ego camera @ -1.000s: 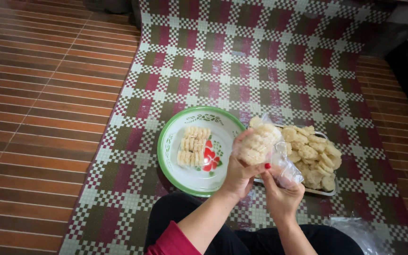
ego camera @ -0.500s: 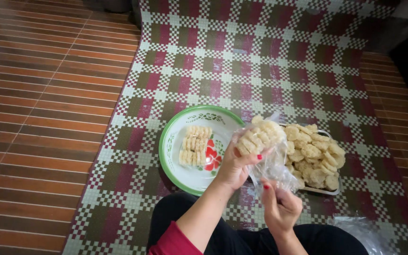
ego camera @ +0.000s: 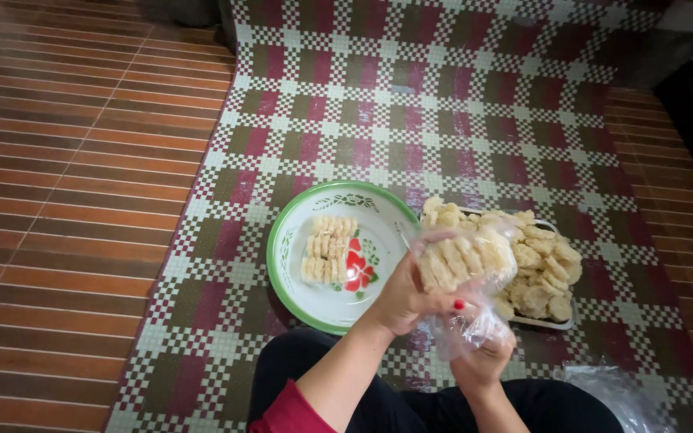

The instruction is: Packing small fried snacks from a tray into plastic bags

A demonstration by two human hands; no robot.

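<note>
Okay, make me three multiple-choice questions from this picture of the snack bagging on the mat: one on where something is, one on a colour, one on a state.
1. Where does the packed row of crackers lie?
A. in the bowl
B. on the brick floor
C. on the tray

2. What colour is the rim of the bowl?
A. blue
B. green
C. yellow

3. What state is the clear plastic bag in?
A. lying empty on the mat
B. filled with crackers and held in both hands
C. resting in the bowl

Answers: 1 A, the row sits inside the bowl, left of its red flower. 2 B, a green band runs round the white bowl. 3 B, the left hand grips the filled part while the right hand holds the bag's loose end below.
</note>
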